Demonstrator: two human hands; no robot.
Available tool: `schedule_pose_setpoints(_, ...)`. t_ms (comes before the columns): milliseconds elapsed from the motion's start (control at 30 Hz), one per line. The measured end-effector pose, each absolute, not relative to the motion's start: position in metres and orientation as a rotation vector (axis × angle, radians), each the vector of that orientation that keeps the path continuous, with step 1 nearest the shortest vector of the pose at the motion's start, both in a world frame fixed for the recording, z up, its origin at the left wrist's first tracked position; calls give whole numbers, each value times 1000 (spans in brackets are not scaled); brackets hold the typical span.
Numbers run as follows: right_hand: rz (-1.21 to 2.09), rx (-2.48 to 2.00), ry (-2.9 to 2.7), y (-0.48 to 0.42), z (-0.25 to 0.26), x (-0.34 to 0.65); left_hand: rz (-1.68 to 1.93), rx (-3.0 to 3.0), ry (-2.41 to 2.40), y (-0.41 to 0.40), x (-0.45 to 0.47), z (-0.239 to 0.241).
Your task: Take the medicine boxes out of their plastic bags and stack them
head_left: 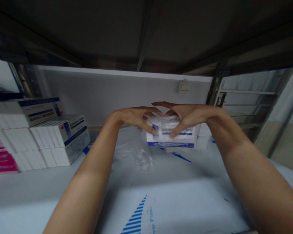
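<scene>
A pack of white-and-blue boxes (171,140) in clear plastic wrap is held up near the back of the shelf. My left hand (136,118) grips its left end, thumb on the front face and fingers over the top. From the right, my right hand (189,115) holds it with the thumb pressed on the front and the fingers behind the top edge. Loose crumpled clear plastic (144,159) hangs or lies below the pack's left side. Part of another white pack (205,131) shows behind my right wrist.
Stacks of white-and-blue boxes (61,139) stand at the left, beside pink boxes (2,159). The shelf surface (180,198) carries film with blue print. A dark shelf (107,32) hangs low overhead. A wall switch (184,87) and metal posts (213,91) are at the back.
</scene>
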State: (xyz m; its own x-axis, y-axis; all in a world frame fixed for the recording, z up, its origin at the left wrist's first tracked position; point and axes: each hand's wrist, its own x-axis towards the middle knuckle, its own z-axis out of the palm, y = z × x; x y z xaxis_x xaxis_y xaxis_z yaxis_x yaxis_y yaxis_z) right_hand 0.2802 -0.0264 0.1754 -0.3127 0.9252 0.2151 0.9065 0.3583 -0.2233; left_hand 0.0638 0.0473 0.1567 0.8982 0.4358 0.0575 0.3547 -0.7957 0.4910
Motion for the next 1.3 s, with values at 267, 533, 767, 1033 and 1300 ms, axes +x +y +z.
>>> schedule_pose_setpoints(267,425,-1318,-2568,-52,130,312,-6,2732,406,18,107,136)
schedule_pose_setpoints(533,593,-1305,-2562,-69,99,333,273,2817,277,-17,100,93)
schedule_pose_setpoints(767,527,-1325,-2527,-78,95,342,612,2371,36,-28,101,96)
schedule_pose_setpoints(1033,511,-1195,-2429,-93,119,329,850,2768,151,-30,93,109)
schedule_pose_setpoints(1300,255,-1189,-2546,-94,106,327,806,2861,173,-31,75,102)
